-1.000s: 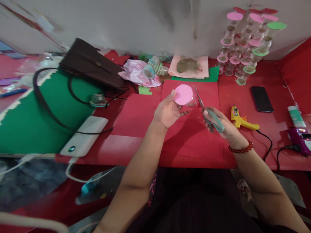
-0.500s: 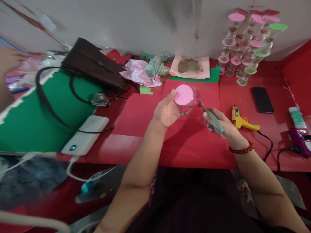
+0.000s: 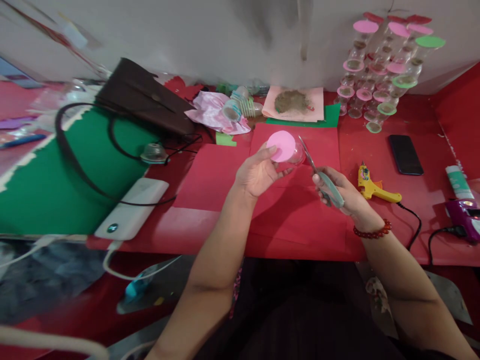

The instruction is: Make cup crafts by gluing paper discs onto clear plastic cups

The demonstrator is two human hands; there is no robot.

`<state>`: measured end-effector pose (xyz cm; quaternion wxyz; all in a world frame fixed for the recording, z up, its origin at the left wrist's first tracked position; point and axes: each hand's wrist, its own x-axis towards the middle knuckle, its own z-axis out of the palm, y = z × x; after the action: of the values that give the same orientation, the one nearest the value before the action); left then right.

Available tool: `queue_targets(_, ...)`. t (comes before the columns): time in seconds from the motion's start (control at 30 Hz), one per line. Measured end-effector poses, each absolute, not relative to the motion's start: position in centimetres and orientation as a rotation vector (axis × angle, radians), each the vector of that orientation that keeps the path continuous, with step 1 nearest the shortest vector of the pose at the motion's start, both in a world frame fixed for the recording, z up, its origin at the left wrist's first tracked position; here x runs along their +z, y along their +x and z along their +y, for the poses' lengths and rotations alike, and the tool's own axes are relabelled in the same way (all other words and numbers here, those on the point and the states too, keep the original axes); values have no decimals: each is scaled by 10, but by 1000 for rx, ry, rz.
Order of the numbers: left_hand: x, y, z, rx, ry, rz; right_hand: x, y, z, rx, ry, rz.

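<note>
My left hand (image 3: 257, 172) holds a clear plastic cup (image 3: 299, 154) topped with a round pink paper disc (image 3: 282, 146), the thumb lying on the disc's edge. Grey-green-handled scissors (image 3: 330, 188) are gripped in my right hand (image 3: 343, 192), their blades pointing up and away beside the cup, apart from it. Red paper sheets (image 3: 300, 215) lie on the red table below both hands.
To the right are a yellow glue gun (image 3: 375, 190), a black phone (image 3: 405, 154) and a glue stick (image 3: 459, 182). Stacked cup shapes (image 3: 382, 95) stand behind. A brown bag (image 3: 146, 100) and a white power bank (image 3: 131, 210) lie left.
My left hand has shifted the cup and pink disc slightly left, and its thumb now overlaps the disc more. Another person's arm at the far left has gone from view.
</note>
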<state>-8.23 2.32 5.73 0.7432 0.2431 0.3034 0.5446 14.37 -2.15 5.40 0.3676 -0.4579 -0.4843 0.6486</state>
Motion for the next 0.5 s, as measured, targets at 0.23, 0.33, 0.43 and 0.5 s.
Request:
queue_targets(0.23,57,-82,24,1212,528,670,52,143,-22,1657,-1172,-1254)
queue_targets(0.33,56,-83,25,1213,540,684,51,143,-22,1653,-1175,-1264)
queue_targets(0.43,55,-85,26,1203,571,671,50,144,-22,1652,-1179,-1271)
queue_targets(0.5,54,-86,27,1196,594,665,49,144,-22,1648,-1184,-1282)
